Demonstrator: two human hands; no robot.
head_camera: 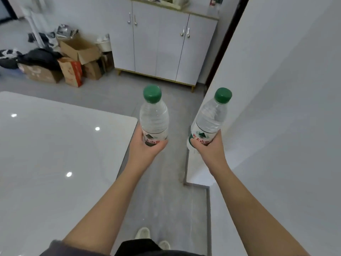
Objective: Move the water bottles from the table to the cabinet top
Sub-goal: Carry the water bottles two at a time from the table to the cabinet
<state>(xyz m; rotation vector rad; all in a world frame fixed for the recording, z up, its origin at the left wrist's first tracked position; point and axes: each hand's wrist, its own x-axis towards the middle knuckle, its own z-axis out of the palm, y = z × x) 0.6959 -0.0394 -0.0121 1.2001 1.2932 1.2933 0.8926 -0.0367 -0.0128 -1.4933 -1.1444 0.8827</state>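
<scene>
Both bottles off the worktop, cabinet dead ahead
Left hand is wrapped round one water bottle, right hand round the other bottle. Both are upright, and the cabinet top is well beyond both hands.

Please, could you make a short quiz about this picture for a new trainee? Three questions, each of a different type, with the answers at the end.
1. True or false: the left hand grips the left bottle and the right hand grips the right bottle, both held in the air.
2. The bottle caps are: A) red B) green C) blue.
3. Fill the gap: the cardboard boxes lie on the floor, in the picture to the ___ of the cabinet.

Key: 1 true; 2 B; 3 left.
</scene>
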